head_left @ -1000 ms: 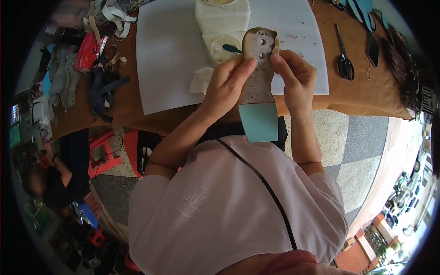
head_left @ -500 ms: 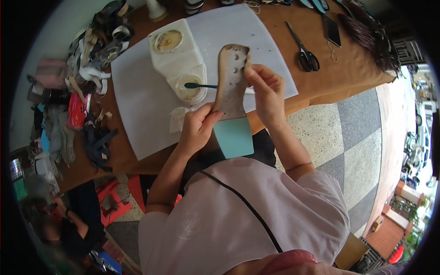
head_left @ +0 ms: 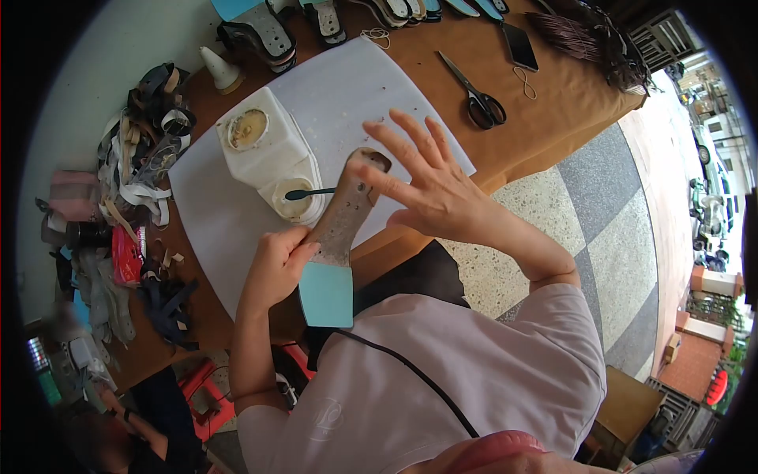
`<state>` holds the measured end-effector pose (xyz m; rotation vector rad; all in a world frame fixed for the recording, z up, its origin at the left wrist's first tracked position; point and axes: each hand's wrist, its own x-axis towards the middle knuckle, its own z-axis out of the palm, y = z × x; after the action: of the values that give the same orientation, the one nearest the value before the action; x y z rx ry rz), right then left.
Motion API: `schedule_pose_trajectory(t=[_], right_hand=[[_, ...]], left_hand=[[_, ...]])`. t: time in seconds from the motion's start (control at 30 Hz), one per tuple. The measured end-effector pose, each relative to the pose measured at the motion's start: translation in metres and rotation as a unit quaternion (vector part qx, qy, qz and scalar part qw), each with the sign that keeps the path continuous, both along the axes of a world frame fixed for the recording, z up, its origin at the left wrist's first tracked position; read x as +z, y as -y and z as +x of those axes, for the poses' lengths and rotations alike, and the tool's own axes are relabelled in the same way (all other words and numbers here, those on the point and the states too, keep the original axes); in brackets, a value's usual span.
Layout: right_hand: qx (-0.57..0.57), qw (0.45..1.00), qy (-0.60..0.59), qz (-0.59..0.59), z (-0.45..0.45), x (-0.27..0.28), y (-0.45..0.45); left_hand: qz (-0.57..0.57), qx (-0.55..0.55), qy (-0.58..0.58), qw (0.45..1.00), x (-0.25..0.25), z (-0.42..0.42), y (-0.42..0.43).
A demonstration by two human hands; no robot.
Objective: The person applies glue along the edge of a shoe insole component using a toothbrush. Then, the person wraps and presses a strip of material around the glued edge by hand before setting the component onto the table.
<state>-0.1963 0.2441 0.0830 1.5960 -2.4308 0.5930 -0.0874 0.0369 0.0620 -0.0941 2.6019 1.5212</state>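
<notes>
My left hand [head_left: 276, 267] grips the left edge of a shoe insole [head_left: 338, 227] between thumb and fingers. The insole is grey-brown with small holes and a curved brown rim at its far end; its near end is light blue. Over the far end is my right hand [head_left: 438, 193], fingers spread and holding nothing; its index finger overlaps the rim, and I cannot tell if it touches. Behind the insole stands a white two-part container [head_left: 272, 150] with pale yellowish contents in its openings. A dark green brush [head_left: 304, 193] lies across the nearer opening.
A white sheet [head_left: 213, 205] covers part of the brown-clothed table. Scissors [head_left: 474, 99], a phone [head_left: 519, 47] and more soles [head_left: 264, 35] lie farther back. Straps and scraps [head_left: 150, 150] are piled at left. Another person [head_left: 142, 419] is at lower left beside a red stool [head_left: 207, 399].
My right hand has let go of the insole's far edge and spread its fingers. The insole has tilted, its far end now leaning right. The camera view has shifted.
</notes>
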Motion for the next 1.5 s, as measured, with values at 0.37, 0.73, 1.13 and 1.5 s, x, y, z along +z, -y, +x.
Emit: schedule_pose_trajectory(t=[0.37,0.73,1.13,1.5], right_hand=[[0.111,0.987,-0.1,0.064,-0.026,-0.001,-0.029],[-0.274,0.958,0.08,-0.019,-0.116,-0.005,-0.052],[-0.43,0.881,0.19,-0.05,-0.267,-0.061,0.149],[-0.498,0.846,0.135,-0.139,-0.279,-0.086,0.198]], left_hand=[[0.1,-0.129,0.058,0.985,0.001,-0.041,-0.03],[0.146,0.299,-0.251,0.909,-0.012,0.029,0.048],[-0.081,0.548,-0.241,0.797,-0.096,0.097,0.097],[-0.02,0.525,-0.232,0.819,-0.098,0.1,0.098]])
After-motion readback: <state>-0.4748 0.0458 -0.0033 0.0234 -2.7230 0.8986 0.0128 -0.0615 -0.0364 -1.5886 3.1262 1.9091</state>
